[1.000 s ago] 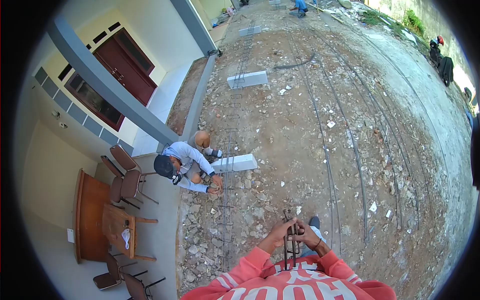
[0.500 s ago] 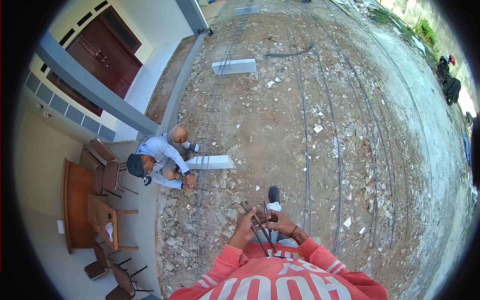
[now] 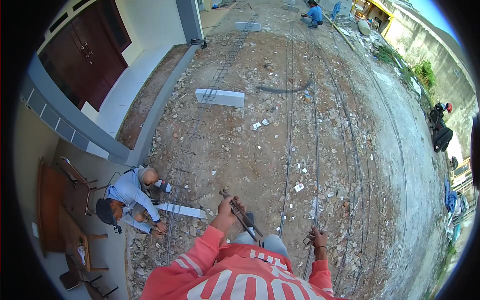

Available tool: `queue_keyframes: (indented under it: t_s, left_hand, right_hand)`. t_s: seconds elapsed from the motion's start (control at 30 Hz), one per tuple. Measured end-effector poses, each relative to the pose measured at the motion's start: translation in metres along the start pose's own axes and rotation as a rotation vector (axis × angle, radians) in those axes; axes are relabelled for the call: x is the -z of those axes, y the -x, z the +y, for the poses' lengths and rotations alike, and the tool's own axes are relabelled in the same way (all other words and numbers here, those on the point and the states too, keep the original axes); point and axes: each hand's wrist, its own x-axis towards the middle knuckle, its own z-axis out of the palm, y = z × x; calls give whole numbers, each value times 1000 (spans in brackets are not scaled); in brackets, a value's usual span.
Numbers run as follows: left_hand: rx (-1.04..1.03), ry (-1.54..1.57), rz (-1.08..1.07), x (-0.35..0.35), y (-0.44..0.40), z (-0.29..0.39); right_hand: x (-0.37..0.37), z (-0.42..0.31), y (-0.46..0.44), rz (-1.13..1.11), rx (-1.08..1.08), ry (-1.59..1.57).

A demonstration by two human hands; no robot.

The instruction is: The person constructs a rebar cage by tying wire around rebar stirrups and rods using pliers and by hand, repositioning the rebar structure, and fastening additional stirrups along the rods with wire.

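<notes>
My left hand (image 3: 228, 212) is closed around a pair of dark, long-handled pincers (image 3: 247, 223). The jaws point up and away, while the two handles slant down toward my lap. Out to the right, my right hand (image 3: 318, 239) has its fingers closed on a small bent metal loop (image 3: 307, 241), dark and thin. Stony ground with thin steel bars lies below that hand. A long rebar cage (image 3: 192, 135) with square stirrups runs over white blocks (image 3: 220, 97) to my left.
A co-worker (image 3: 131, 200) crouches at the cage on the left, both hands on it. Another person (image 3: 313, 15) squats far ahead. Long steel bars (image 3: 316, 150) lie along the rubble. Chairs (image 3: 75, 192) and a wooden table (image 3: 75, 235) stand left; a backpack (image 3: 442, 139) sits right.
My hands have parted: the right moved off to the right with the metal loop, the left shifted left with the pincers. My view has tilted up, showing the far person.
</notes>
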Motion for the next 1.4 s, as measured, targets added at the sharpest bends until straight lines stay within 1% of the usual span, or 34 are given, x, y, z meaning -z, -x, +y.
queue_keyframes:
  t_s: [0.07,0.1,0.13,0.17,0.23,0.3,0.37,0.4,0.47,0.5,0.53,0.57,0.6,0.63,0.67,0.7,0.73,0.77,0.83,0.87,0.93,0.97,1.03,1.07,1.13,1.17,1.2,1.23,1.27,1.3,1.33,1.37,1.4]
  left_hand:
    - [-103,-171,-92,-84,-13,35]
    - [-138,-239,-117,-119,-24,50]
    - [-171,-306,-148,-149,-38,63]
    - [-171,-318,-142,-173,-56,74]
    - [-264,-467,-209,-218,-94,96]
    - [-275,-539,-178,-247,-148,122]
    - [-286,-669,-147,-267,-206,151]
    - [-331,-764,-51,-276,-231,164]
    - [-373,-940,120,-265,-290,191]
    - [-401,-1174,252,-253,-317,207]
    - [-512,-1554,501,-218,-357,218]
    - [-497,-1759,610,-232,-346,221]
    - [-427,-1851,721,-213,-358,224]
    - [-265,-1970,710,-197,-361,226]
    - [213,-1832,535,-186,-369,236]
    - [387,-1628,531,-185,-371,230]
    - [413,-1478,580,-193,-370,224]
    - [430,-1348,630,-205,-368,217]
    - [455,-1218,679,-228,-379,211]
    - [479,-1175,690,-237,-391,211]
    - [529,-1098,708,-271,-414,213]
    - [554,-1068,717,-286,-432,216]
    - [594,-1023,732,-321,-476,232]
    - [603,-1011,736,-340,-504,245]
    - [604,-1006,733,-385,-562,277]
    - [597,-1016,729,-411,-589,297]
    - [574,-1039,722,-442,-618,318]
    - [537,-1105,704,-462,-647,343]
    - [483,-1207,684,-483,-684,365]
    - [392,-1366,642,-517,-727,396]
    - [284,-1536,610,-557,-765,430]
    - [203,-1768,543,-626,-796,476]
    - [-116,-1703,654,-674,-832,503]
  right_hand:
    - [-4,-32,-14,67,-27,24]
    - [-4,-28,-33,85,-9,-3]
    - [-1,-19,-56,105,-53,14]
    - [-3,-7,-75,127,-91,30]
    - [-19,-2,-90,301,-198,96]
    - [-34,34,-118,450,-264,105]
    - [-44,40,-147,444,-406,227]
    - [-48,37,-162,412,-472,302]
    - [-64,13,-207,312,-561,430]
    - [-72,-6,-228,254,-586,493]
    - [-82,-32,-259,202,-590,542]
    - [-92,-58,-290,159,-588,583]
    - [-103,-85,-331,131,-566,612]
    - [-107,-107,-380,122,-526,642]
    - [-119,-136,-430,126,-467,619]
    - [-148,-206,-465,154,-357,503]
    - [-186,-301,-485,167,-247,386]
    - [-213,-363,-520,113,-40,300]
    - [-275,-515,-556,97,101,371]
    - [-304,-576,-567,58,216,277]
    - [-356,-662,-618,-22,344,286]
    - [-379,-690,-647,-20,349,289]
    - [-424,-733,-704,-1,520,536]
    - [-441,-756,-713,27,596,631]
    - [-467,-794,-721,88,555,741]
    - [-472,-798,-735,94,450,836]
    - [-472,-781,-772,101,359,928]
    - [-468,-741,-813,123,307,807]
    - [-462,-739,-822,91,-54,817]
    - [-466,-763,-790,150,-110,751]
    - [-461,-754,-793,94,-129,667]
    - [-456,-745,-797,41,-149,578]
    - [-460,-761,-791,72,-198,660]
